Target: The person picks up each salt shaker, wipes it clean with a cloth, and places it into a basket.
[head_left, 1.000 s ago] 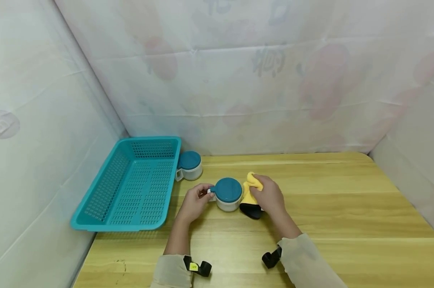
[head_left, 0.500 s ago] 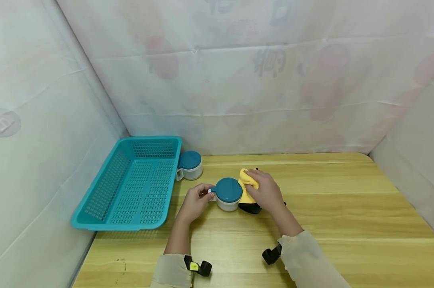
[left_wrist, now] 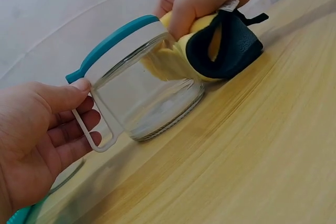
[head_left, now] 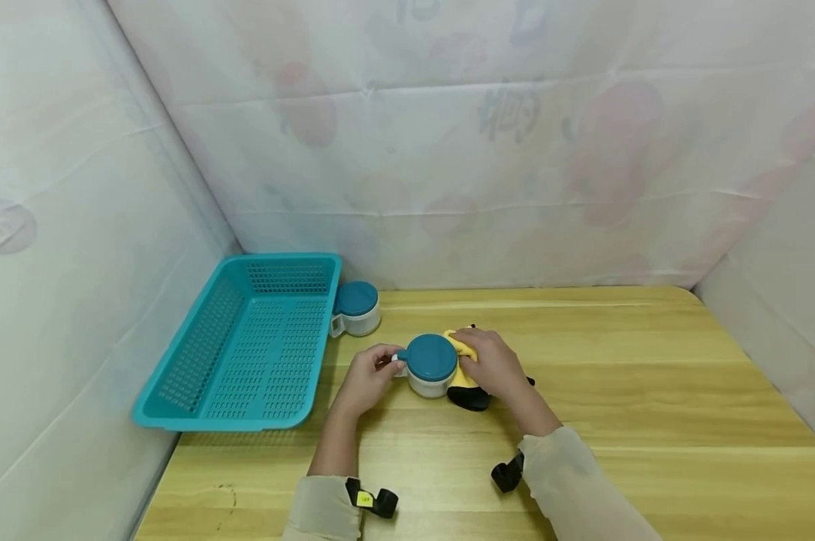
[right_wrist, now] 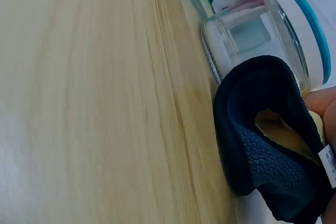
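Observation:
A clear glass seasoning jar (left_wrist: 147, 87) with a blue lid (head_left: 431, 357) and a white handle (left_wrist: 102, 137) stands on the table. My left hand (head_left: 369, 381) holds it by the handle, thumb on top near the lid's tab and fingers curled through the loop. In my right hand (head_left: 496, 366) is a bunched cloth (left_wrist: 226, 48), yellow on one side and black on the other, with a small white tag (right_wrist: 329, 162). The cloth lies against the jar's right side, and the fingers of that hand are partly hidden in its folds.
A second jar (head_left: 357, 309) with a blue lid stands farther back, close beside a turquoise plastic basket (head_left: 306, 402) at the table's left. The wooden table (head_left: 650, 391) stretches away to the right. Fabric walls (head_left: 414, 150) rise behind and on both sides.
My right hand has shifted slightly left with the cloth, which moved up and then down along the jar's side. The left hand keeps its hold on the handle, and the jar stays nearly in place.

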`<state>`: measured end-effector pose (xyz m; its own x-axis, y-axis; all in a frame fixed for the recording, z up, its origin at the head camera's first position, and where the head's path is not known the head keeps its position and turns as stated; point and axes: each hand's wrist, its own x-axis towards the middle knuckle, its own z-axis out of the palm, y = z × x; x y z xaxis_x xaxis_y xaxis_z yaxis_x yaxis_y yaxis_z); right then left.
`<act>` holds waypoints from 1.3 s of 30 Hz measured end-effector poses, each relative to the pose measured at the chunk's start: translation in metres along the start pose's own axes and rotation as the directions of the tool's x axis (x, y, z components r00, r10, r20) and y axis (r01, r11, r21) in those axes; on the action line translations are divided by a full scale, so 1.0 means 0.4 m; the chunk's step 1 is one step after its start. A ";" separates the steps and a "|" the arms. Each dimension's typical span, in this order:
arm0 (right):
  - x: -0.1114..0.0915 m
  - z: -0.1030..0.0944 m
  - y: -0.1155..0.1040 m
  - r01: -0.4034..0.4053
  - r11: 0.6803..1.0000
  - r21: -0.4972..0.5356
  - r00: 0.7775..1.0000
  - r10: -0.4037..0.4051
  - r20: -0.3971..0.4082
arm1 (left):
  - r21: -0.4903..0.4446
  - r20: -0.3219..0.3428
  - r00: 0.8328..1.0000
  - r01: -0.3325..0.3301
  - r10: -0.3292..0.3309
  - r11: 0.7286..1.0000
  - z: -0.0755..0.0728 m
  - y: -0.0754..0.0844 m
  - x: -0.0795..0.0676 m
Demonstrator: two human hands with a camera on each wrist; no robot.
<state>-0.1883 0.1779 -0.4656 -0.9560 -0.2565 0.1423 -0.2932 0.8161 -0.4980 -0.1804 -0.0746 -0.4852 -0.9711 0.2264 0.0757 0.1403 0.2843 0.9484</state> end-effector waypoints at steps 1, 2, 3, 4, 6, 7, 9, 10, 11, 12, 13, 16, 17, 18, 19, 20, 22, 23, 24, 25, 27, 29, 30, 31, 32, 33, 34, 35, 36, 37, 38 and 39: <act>0.002 0.002 0.002 0.007 1.000 -0.013 1.000 -0.007 0.019 | -0.001 -0.001 1.000 0.001 -0.001 1.000 -0.001 0.000 0.000; 0.004 0.004 0.005 0.016 0.999 -0.028 0.999 -0.015 0.036 | -0.001 -0.002 1.000 -0.001 0.001 1.000 -0.001 0.000 0.001; 0.005 0.006 0.007 0.022 0.999 -0.041 0.998 -0.020 0.053 | -0.002 -0.001 1.000 0.000 0.000 1.000 -0.001 0.000 0.001; 0.005 0.008 0.010 0.024 0.998 -0.052 0.997 -0.021 0.068 | -0.003 -0.002 1.000 0.003 -0.003 1.000 0.000 0.000 0.001; 0.005 0.011 0.016 0.026 0.998 -0.056 0.996 -0.022 0.081 | -0.003 -0.001 1.000 0.000 0.000 1.000 0.001 -0.002 0.002; 0.005 0.011 0.018 0.022 0.999 -0.049 0.997 -0.018 0.078 | -0.002 0.001 1.000 0.000 0.000 1.000 0.003 -0.001 0.002; 0.004 0.009 0.025 0.018 1.000 -0.018 0.998 -0.017 0.060 | 0.004 0.003 1.000 0.003 -0.003 1.000 0.005 0.004 0.002; 0.003 0.006 0.029 0.016 1.000 0.000 0.999 -0.016 0.048 | 0.008 0.006 1.000 0.002 -0.003 1.000 0.006 0.009 0.001; 0.002 0.002 0.033 0.009 1.000 0.022 0.999 -0.009 0.035 | 0.009 0.009 1.000 0.002 -0.002 1.000 0.005 0.019 -0.001; 0.002 -0.002 0.037 0.005 0.999 0.044 1.000 -0.006 0.019 | 0.010 0.012 1.000 0.002 -0.002 1.000 0.004 0.031 -0.004; 0.001 -0.008 0.041 -0.003 0.998 0.061 1.000 0.003 0.003 | 0.010 0.014 1.000 0.002 -0.003 1.000 0.003 0.043 -0.007; 0.001 -0.031 0.048 -0.021 0.993 0.118 0.998 0.028 -0.055 | 0.007 0.012 1.000 -0.014 0.014 1.000 -0.001 0.077 -0.018; 0.001 -0.039 0.048 -0.021 0.990 0.138 0.997 0.032 -0.076 | 0.002 0.008 1.000 -0.019 0.019 1.000 -0.002 0.085 -0.021; 0.002 -0.048 0.048 -0.010 0.988 0.154 0.995 0.025 -0.097 | 0.001 0.005 1.000 -0.022 0.022 1.000 -0.002 0.089 -0.023; 0.002 -0.056 0.046 -0.001 0.985 0.170 0.993 0.020 -0.115 | 0.000 0.004 1.000 -0.020 0.020 1.000 -0.002 0.093 -0.024; 0.002 -0.063 0.043 0.018 0.982 0.187 0.992 0.007 -0.129 | -0.003 0.005 1.000 -0.018 0.018 1.000 -0.002 0.093 -0.024; 0.004 -0.070 0.037 0.065 0.979 0.194 0.990 -0.039 -0.138 | -0.008 0.010 1.000 -0.014 0.014 1.000 0.000 0.091 -0.023; 0.004 -0.073 0.032 0.087 0.977 0.195 0.989 -0.061 -0.134 | -0.009 0.015 1.000 -0.010 0.010 1.000 0.001 0.088 -0.022; 0.003 -0.073 0.027 0.104 0.976 0.190 0.989 -0.081 -0.127 | -0.008 0.020 1.000 -0.005 0.005 1.000 0.002 0.079 -0.018; 0.003 -0.073 0.022 0.110 0.976 0.185 0.989 -0.089 -0.119 | -0.008 0.024 1.000 -0.002 0.002 1.000 0.004 0.067 -0.013; 0.002 -0.070 0.014 0.118 0.978 0.169 0.989 -0.102 -0.104 | -0.005 0.026 1.000 -0.010 0.010 1.000 0.009 0.040 -0.005; 0.002 -0.067 0.007 0.113 0.981 0.155 0.991 -0.099 -0.095 | -0.005 0.023 1.000 -0.013 0.014 1.000 0.012 0.016 0.003; 0.002 -0.066 0.005 0.107 0.983 0.151 0.991 -0.094 -0.093 | -0.008 0.021 1.000 -0.012 0.012 1.000 0.014 0.004 0.007; 0.003 -0.064 0.003 0.104 0.983 0.150 0.992 -0.091 -0.090 | -0.012 0.019 1.000 -0.015 0.015 1.000 0.014 -0.001 0.009; 0.004 -0.062 0.002 0.106 0.983 0.151 0.992 -0.093 -0.087 | -0.017 0.017 1.000 -0.017 0.017 1.000 0.013 -0.004 0.010; 0.005 -0.061 0.002 0.105 0.983 0.151 0.992 -0.094 -0.081 | -0.021 0.017 1.000 -0.018 0.018 1.000 0.013 -0.005 0.010; 0.006 -0.057 0.004 0.107 0.983 0.146 0.993 -0.097 -0.074 | -0.026 0.015 1.000 -0.018 0.018 1.000 0.012 -0.006 0.010; 0.007 -0.054 0.006 0.107 0.984 0.145 0.993 -0.099 -0.064 | -0.029 0.017 1.000 -0.018 0.018 0.999 0.012 -0.006 0.010; 0.008 -0.050 0.008 0.104 0.984 0.146 0.994 -0.097 -0.052 | -0.032 0.020 1.000 -0.018 0.018 0.999 0.011 -0.004 0.009; 0.008 -0.046 0.011 0.101 0.984 0.144 0.995 -0.097 -0.040 | -0.031 0.023 1.000 -0.019 0.020 0.999 0.011 -0.003 0.009; 0.008 -0.042 0.015 0.096 0.985 0.144 0.995 -0.093 -0.028 | -0.030 0.027 0.999 -0.019 0.020 0.999 0.011 -0.001 0.008; 0.008 -0.037 0.018 0.092 0.986 0.139 0.996 -0.091 -0.016 | -0.028 0.029 0.999 -0.019 0.020 0.999 0.011 0.000 0.007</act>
<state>-0.1936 0.1908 -0.4560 -0.9254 -0.3216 0.2003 -0.3756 0.7089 -0.5970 -0.1824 -0.0698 -0.4864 -0.9620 0.2593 0.0854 0.1531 0.2535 0.9551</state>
